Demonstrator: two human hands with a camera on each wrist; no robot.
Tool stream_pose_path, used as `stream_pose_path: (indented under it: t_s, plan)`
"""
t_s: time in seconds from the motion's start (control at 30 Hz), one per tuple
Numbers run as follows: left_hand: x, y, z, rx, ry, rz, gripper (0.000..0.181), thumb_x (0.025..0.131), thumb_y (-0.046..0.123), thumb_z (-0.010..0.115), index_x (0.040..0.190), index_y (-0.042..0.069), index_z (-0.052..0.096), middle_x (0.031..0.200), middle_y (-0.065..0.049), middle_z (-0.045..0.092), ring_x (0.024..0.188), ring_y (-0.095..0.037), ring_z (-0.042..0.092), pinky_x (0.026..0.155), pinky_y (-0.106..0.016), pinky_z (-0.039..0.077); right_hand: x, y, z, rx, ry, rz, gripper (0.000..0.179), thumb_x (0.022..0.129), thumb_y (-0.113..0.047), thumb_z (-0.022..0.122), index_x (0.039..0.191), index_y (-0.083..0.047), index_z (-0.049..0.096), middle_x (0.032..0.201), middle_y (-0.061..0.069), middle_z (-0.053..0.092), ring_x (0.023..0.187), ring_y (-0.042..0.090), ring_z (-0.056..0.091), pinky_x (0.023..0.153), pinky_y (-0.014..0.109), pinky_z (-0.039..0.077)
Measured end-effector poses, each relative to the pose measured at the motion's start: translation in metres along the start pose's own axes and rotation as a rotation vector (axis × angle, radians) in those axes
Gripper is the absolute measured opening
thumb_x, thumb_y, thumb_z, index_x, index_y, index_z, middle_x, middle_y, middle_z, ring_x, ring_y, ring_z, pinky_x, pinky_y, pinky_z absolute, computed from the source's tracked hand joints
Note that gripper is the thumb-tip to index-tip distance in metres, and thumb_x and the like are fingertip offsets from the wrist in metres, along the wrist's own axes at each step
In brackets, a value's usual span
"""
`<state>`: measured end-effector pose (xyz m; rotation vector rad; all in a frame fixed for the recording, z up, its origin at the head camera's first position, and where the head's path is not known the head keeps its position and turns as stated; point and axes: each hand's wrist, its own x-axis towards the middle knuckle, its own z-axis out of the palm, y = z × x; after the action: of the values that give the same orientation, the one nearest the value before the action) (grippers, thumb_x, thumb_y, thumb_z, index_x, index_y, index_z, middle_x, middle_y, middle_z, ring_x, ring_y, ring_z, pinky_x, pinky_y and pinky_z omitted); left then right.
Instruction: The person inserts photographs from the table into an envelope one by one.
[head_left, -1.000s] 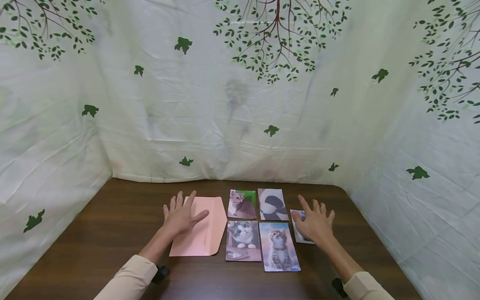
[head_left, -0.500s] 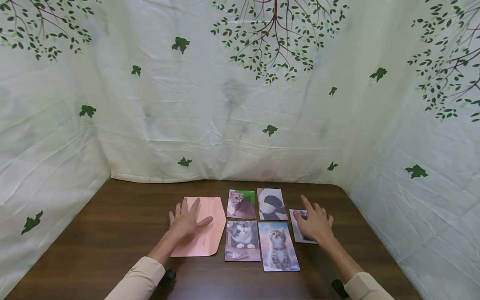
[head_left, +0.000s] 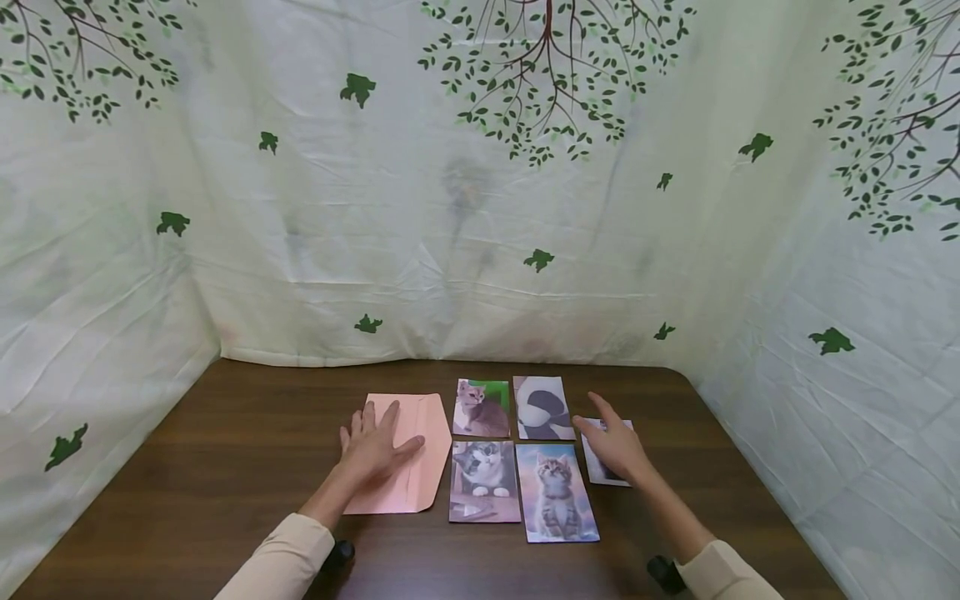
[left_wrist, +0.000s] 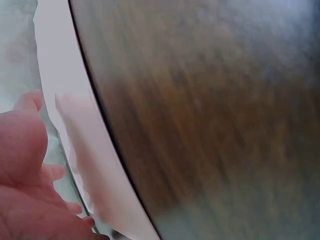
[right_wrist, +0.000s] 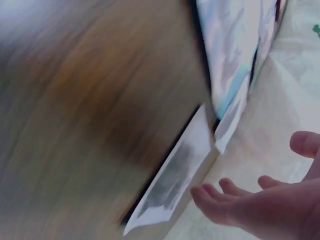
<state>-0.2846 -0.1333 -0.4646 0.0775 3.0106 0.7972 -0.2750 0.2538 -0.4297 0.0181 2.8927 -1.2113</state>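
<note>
A pink envelope (head_left: 429, 454) lies flat on the brown table, its flap side to the right. My left hand (head_left: 372, 450) is over it, fingers spread; the left wrist view shows the palm (left_wrist: 22, 200) above the envelope (left_wrist: 95, 160). My right hand (head_left: 621, 450) is over a small picture card (head_left: 602, 472), covering part of it. Its fingers are extended and hold nothing; in the right wrist view they stand close to the card (right_wrist: 175, 175). Left of that card lie a kitten card (head_left: 557, 493) and a grey-and-white picture card (head_left: 543, 408).
A card with a grey-and-white cat (head_left: 484, 483) and one with a brown cat on green (head_left: 482, 408) lie beside the envelope. The wooden table (head_left: 262, 442) ends at a white curtain (head_left: 315, 275) printed with leaves and branches, behind and at both sides.
My left hand has shifted a little right over the envelope. My right hand has moved slightly left, its fingers less spread. The cards and envelope lie as before.
</note>
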Motion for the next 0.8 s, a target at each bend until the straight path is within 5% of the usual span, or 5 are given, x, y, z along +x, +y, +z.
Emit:
stream_pose_path:
  t_s: [0.3,0.6,0.8]
  plan:
    - [0.0,-0.002,0.001,-0.02,0.001,-0.003,0.084,0.095,0.046,0.063,0.157,0.0,0.03,0.159,-0.043,0.01,0.145,-0.066,0.009,0.114,-0.076,0.007,0.005,-0.017,0.014,0.254,-0.096,0.057,0.073,0.101,-0.043,0.055,0.161,-0.014,0.026,0.162,0.025,0.032,0.145,0.046,0.037,0.113,0.064,0.032]
    - [0.0,-0.001,0.005,-0.027,0.011,0.023,0.082,0.093,0.042,0.065,0.155,-0.002,0.033,0.157,-0.044,0.015,0.145,-0.065,0.011,0.114,-0.076,0.009,0.007,-0.022,0.025,0.332,-0.125,0.076,0.073,0.101,-0.045,0.054,0.161,-0.013,0.029,0.166,0.023,0.024,0.149,0.047,0.028,0.111,0.065,0.035]
    - [0.0,0.0,0.006,-0.008,0.01,0.028,0.082,0.093,0.042,0.066,0.154,-0.002,0.034,0.156,-0.045,0.017,0.145,-0.065,0.011,0.114,-0.075,0.009,0.008,-0.026,0.028,0.361,-0.134,0.099,0.07,0.102,-0.041,0.053,0.16,-0.011,0.029,0.161,0.027,0.032,0.141,0.05,0.04,0.105,0.065,0.041]
